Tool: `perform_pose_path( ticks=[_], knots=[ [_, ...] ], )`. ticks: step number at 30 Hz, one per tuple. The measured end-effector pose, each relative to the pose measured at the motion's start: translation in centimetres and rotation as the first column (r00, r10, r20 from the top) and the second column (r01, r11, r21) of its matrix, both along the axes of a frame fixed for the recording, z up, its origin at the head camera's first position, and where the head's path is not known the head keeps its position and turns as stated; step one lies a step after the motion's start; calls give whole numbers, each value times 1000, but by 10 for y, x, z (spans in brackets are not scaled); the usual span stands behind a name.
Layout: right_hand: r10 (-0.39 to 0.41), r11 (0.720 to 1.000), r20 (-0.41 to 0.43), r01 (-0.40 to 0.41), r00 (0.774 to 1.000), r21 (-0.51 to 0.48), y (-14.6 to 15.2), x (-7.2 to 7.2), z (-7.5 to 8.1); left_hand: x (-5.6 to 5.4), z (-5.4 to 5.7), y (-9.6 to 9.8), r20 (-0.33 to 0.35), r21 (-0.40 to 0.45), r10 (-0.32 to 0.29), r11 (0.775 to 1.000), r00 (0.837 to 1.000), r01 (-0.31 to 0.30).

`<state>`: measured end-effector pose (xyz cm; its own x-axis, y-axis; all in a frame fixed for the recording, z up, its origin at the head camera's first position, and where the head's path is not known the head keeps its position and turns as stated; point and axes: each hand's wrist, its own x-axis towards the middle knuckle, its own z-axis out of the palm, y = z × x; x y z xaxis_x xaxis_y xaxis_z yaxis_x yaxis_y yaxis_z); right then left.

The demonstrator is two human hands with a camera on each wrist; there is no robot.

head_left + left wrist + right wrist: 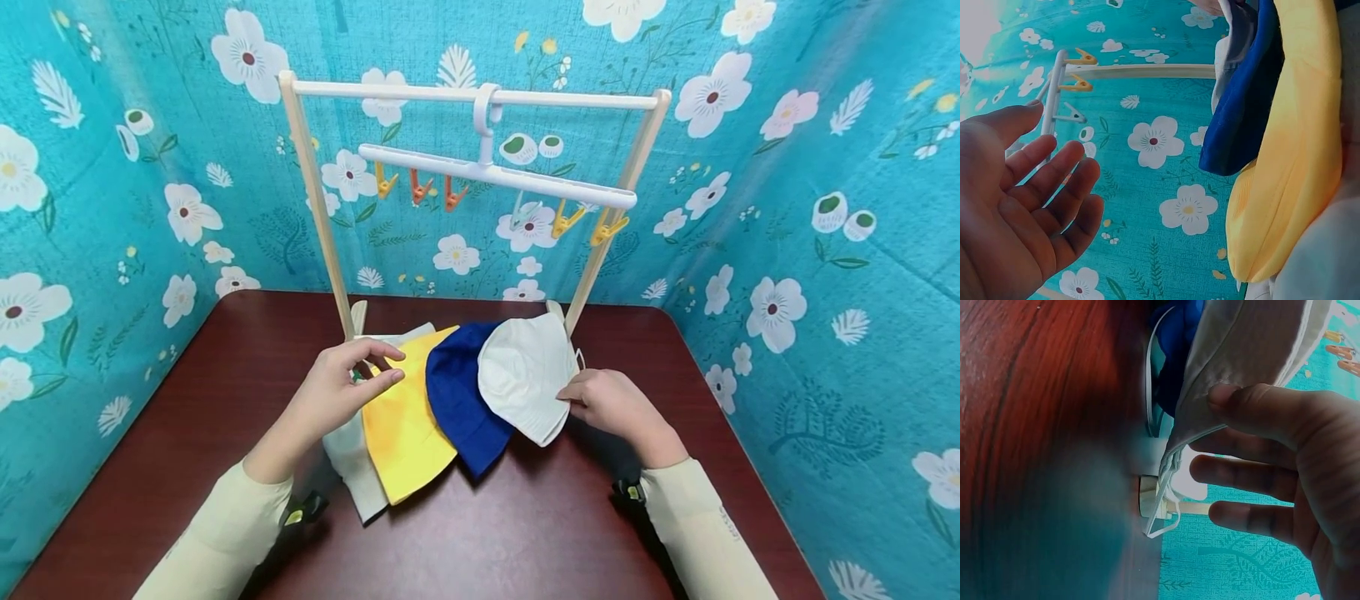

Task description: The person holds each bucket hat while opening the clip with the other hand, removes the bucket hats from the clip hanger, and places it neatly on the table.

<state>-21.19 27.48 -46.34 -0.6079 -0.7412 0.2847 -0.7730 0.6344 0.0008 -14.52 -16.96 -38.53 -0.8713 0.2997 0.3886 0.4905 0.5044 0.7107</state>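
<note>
My right hand (611, 408) pinches the brim of a white bucket hat (521, 375) at its right edge. The right wrist view shows the thumb on the brim, other fingers behind it, and a thin white cord (1163, 515) hanging below. Above the left side of the yellow hat (412, 446) hovers my left hand (341, 387), holding nothing, its fingers loosely bent with thumb and forefinger apart. Between the yellow and white hats lies a navy blue hat (461, 392), partly covered by the white one. A pale grey fabric piece (358, 471) lies partly hidden under the yellow hat.
Behind the hats stands a wooden rack (472, 93) with a white hanger (491, 172) hooked on its bar. Several small clips hang from it, including an orange clip (453, 196) and a yellow clip (567, 221). A flowered blue curtain surrounds the dark red table (555, 533).
</note>
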Motion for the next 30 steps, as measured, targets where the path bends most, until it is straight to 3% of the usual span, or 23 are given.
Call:
perform_pose_path(
  ticks=[13, 23, 30],
  knots=[
    [-52, 996, 120, 43, 991, 76, -10, 5, 1, 0, 0, -2, 8, -30, 17, 999, 1000, -16],
    [-82, 992, 158, 65, 984, 112, -11, 7, -4, 0, -1, 0, 24, -49, 27, 998, 999, -26],
    [-84, 989, 167, 62, 982, 132, -11, 4, -6, -3, -7, 3, 5, -71, -12, 997, 1000, 12]
  ],
)
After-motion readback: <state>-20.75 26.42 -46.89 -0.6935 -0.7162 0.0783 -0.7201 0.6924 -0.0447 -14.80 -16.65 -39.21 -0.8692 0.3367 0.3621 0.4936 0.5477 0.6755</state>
